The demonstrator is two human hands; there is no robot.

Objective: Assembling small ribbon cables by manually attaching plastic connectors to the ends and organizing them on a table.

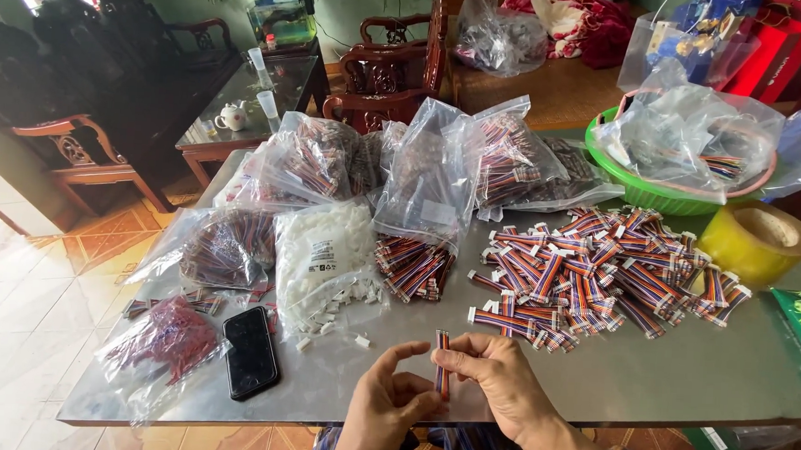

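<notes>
**Both hands on one striped cable piece, lower centre of frame**

The left hand (389, 400) and right hand (493, 378) meet at the near edge of the grey surface (676, 376). Between them stands a short ribbon cable (443, 362), striped red, blue and white, held roughly upright. The right hand pinches its upper part between thumb and forefinger; the left hand's fingertips close on the lower end. Neither hand is free or clenched on nothing (both grasp the same piece).

Surroundings:
- Right of centre: loose pile of finished cables (599, 272) with white end plugs.
- Centre: small bundle of cables (414, 267) spilling from a clear bag.
- Left of centre: bag of white connectors (321, 257), a few scattered just beside it.
- Lower left: black phone (250, 351), face up, next to a bag of red parts (168, 336).
- Upper right: green basin (644, 188) holding plastic bags; a roll of yellow tape (756, 239) near it.

Handling judgement: the cable is thin and floppy, so a grip close to the end being worked should keep the wires flat and aligned. Holding it low over the surface would likely keep any dropped part from rolling off.
</notes>
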